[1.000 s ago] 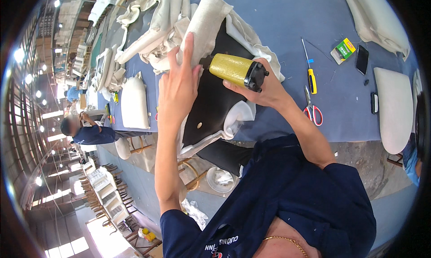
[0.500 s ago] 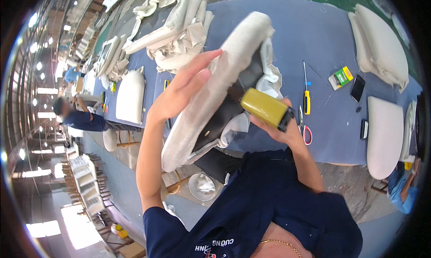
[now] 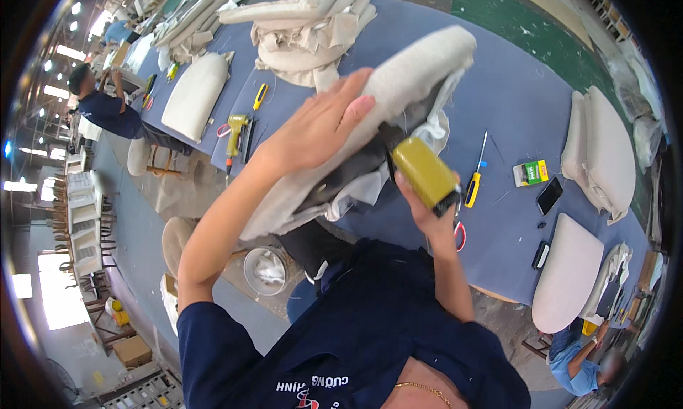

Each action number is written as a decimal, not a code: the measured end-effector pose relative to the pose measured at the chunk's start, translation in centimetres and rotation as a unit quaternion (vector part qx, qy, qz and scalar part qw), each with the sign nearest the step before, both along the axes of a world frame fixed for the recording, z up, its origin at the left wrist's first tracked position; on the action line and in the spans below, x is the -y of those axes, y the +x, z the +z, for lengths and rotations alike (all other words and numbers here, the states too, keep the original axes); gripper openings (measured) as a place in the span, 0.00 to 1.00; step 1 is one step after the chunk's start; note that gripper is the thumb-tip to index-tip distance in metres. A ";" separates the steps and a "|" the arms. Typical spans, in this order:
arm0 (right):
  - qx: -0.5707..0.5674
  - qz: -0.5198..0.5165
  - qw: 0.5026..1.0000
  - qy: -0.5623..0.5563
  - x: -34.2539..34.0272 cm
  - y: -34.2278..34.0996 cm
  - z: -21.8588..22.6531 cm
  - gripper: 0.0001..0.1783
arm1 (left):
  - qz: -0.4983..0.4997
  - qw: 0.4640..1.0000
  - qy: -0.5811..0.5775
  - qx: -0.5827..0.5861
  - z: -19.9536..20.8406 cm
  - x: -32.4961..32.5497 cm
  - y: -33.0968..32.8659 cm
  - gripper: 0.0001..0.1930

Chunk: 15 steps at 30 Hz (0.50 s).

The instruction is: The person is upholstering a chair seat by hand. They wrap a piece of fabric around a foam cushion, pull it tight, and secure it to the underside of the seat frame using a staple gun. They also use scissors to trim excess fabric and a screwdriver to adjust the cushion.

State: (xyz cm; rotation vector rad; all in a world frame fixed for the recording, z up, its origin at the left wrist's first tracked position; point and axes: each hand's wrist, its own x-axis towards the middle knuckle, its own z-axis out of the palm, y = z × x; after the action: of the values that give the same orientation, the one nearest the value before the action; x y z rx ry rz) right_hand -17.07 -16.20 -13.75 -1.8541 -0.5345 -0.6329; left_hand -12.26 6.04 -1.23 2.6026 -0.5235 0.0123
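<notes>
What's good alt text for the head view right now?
A person's right hand holds a yellow tool at a pale padded panel, the left hand open along its side. A screwdriver and phone lie on a blue table.

Table [image 3: 505,96]: was blue-grey and bore a yellow-handled screwdriver [image 3: 472,190].
Scissors [image 3: 464,234]: lay beside the screwdriver's handle end, partly hidden.
Small box [image 3: 528,173]: lay near the screwdriver, to its right.
Phone [image 3: 549,195]: lay farther right of the screwdriver.
Pale pads [image 3: 613,149]: rested well right of the screwdriver.
Fabric pile [image 3: 306,40]: stood well left of the screwdriver.
</notes>
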 end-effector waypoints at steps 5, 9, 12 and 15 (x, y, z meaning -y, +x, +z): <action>-0.269 0.116 0.948 0.123 -1.6 2.1 2.8 0.17 | 0.112 0.971 0.135 0.164 -1.4 -0.6 -1.7 0.32; -0.257 0.123 0.951 0.118 -2.3 3.0 3.6 0.16 | 0.109 0.972 0.163 0.127 -0.3 -0.7 -2.0 0.34; -0.181 0.124 0.974 0.061 -2.3 3.3 2.6 0.16 | 0.085 0.973 0.164 0.136 -0.4 -0.9 -1.8 0.36; -0.139 0.126 0.982 0.018 -2.2 3.1 2.5 0.15 | 0.065 0.977 0.167 0.114 0.1 -1.0 -1.9 0.38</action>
State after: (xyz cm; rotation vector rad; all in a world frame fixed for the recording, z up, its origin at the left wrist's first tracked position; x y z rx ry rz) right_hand -14.01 -13.95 -11.22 -1.7663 -0.5551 -0.2080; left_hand -14.11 7.01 -1.11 2.9817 -0.4669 0.2927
